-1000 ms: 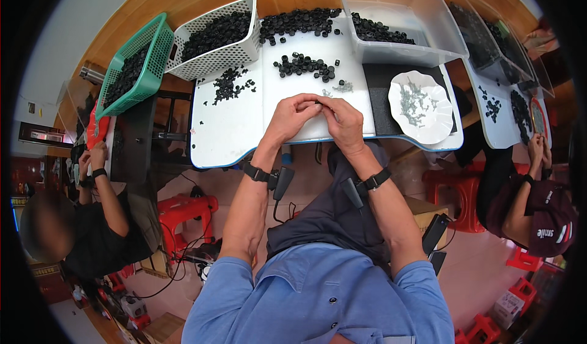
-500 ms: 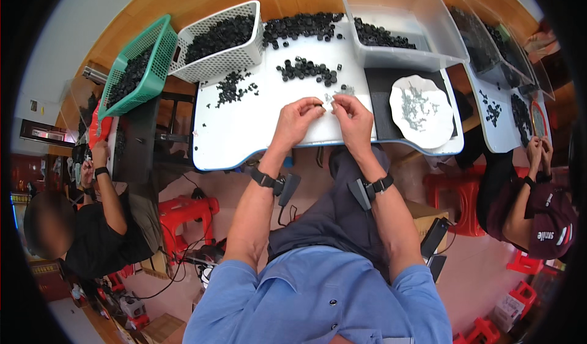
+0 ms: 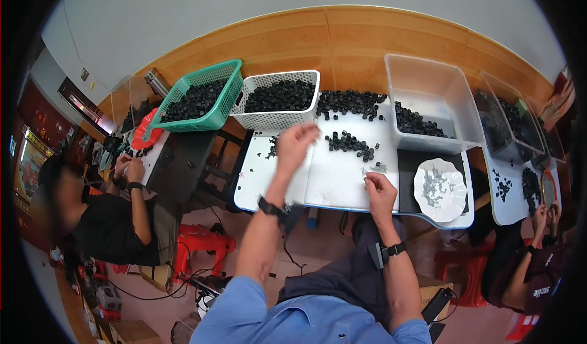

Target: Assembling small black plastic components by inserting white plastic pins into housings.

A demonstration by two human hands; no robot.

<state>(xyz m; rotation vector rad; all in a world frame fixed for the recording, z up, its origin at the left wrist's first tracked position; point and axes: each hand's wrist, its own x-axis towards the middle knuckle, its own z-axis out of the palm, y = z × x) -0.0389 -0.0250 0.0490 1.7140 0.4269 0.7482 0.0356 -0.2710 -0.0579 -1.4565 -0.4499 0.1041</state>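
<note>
My left hand [image 3: 295, 147] is raised over the white board, in front of the white basket [image 3: 275, 119]. Its fingers are curled together, slightly smeared by motion, and whatever they pinch is too small to make out. My right hand [image 3: 381, 196] hovers at the board's front part, thumb and fingertips pressed together; I cannot make out what is between them. Just beyond it lie a few small clear pieces [image 3: 378, 168]. A loose group of black ring-like caps [image 3: 350, 145] lies between the hands, farther back. Small black parts [image 3: 272, 148] are partly hidden behind my left hand.
A larger heap of black caps [image 3: 351, 103] lies at the back. The green basket [image 3: 229, 96] and clear plastic bin [image 3: 428, 93] also contain black parts. A scalloped white plate [image 3: 458, 191] of clear pieces stands right. Co-workers sit at both sides; a red stool [image 3: 202, 246] stands left.
My hands have parted from their close pinch above the board. The left has lifted away toward the white basket; the right stays near the clear pieces. The view has tilted up, showing more wall.
</note>
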